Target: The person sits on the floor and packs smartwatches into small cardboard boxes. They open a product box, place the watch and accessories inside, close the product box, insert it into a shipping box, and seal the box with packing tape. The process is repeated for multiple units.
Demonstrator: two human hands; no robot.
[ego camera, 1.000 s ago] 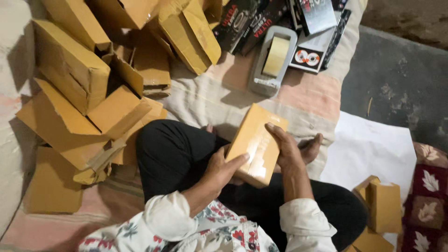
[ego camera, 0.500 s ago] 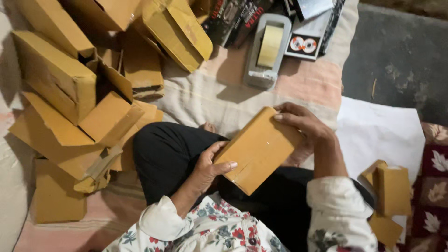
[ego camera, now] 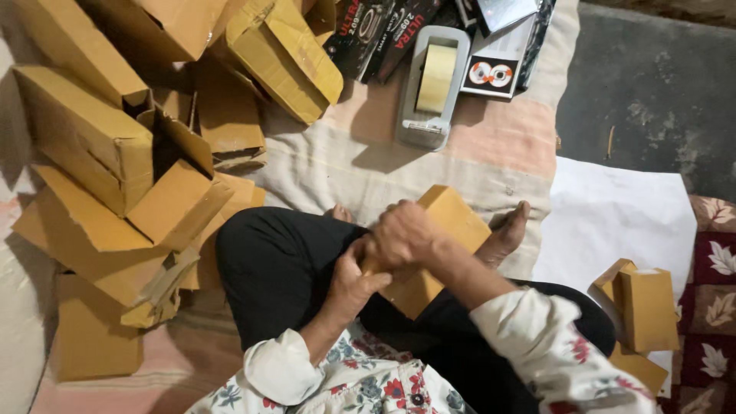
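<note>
At far left, a heap of brown cartons (ego camera: 115, 176) lies tumbled on the cloth (ego camera: 330, 169), some with flaps open, well apart from both hands. Nearer the middle, over the person's black-trousered lap, the left hand (ego camera: 349, 284) cups the lower near end of a small flat box (ego camera: 437, 245), its fingers wrapped under the edge. That box lies tilted, its long axis running from the lap up and to the right, toward a bare foot (ego camera: 507, 234) just beside its upper corner. Across the box's near face, the right hand (ego camera: 406, 234) is closed over the top edge, knuckles up, so both hands are clamped on the box and touching each other; the right covers more of it. How firmly the right fingertips press cannot be told, since they are hidden behind the box. Beyond the hands, a tape dispenser (ego camera: 429, 84) sits on the cloth, with dark printed packs (ego camera: 383, 34) behind it, nothing between them and the box. Further right lies a white sheet (ego camera: 613, 222), and at the right edge two more small boxes (ego camera: 640, 307) stand near the knee.
</note>
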